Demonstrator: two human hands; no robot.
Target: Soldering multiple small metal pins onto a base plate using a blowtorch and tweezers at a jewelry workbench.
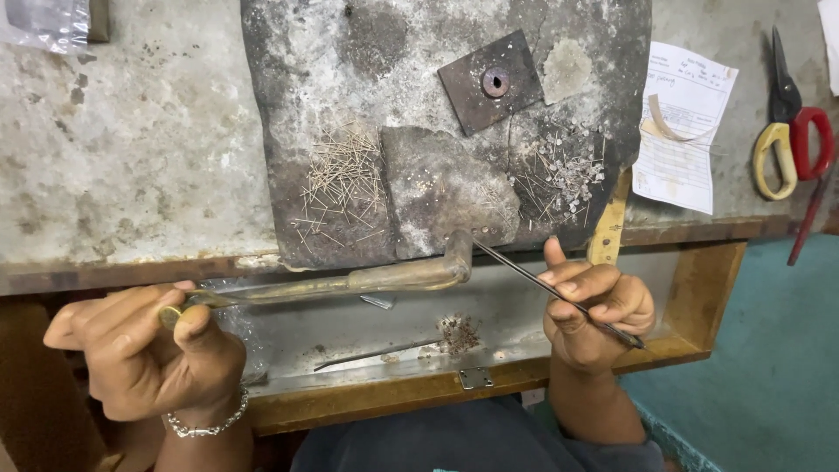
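Nearest, the left hand (pixel 144 350) pinches the brass torch (pixel 350 281) by its handle, and the right hand (pixel 599 310) pinches thin tweezers (pixel 559 293); both tips meet at the near edge of the scorched block (pixel 437 131). Below lies the open drawer (pixel 699 288). Farther right, scissors (pixel 791 131) rest beside a paper slip (pixel 686 131).

You get even, soft daylight, no hard shadows. Pale worktop (pixel 131 149) at upper left looks washed out, w/ mild glare on the plastic bag (pixel 44 22) in the top-left corner. Center of frame is sharp; fine pins (pixel 345 179) resolve well. Bottom edge goes dim and soft. Slight wide-angle bend at the edges.
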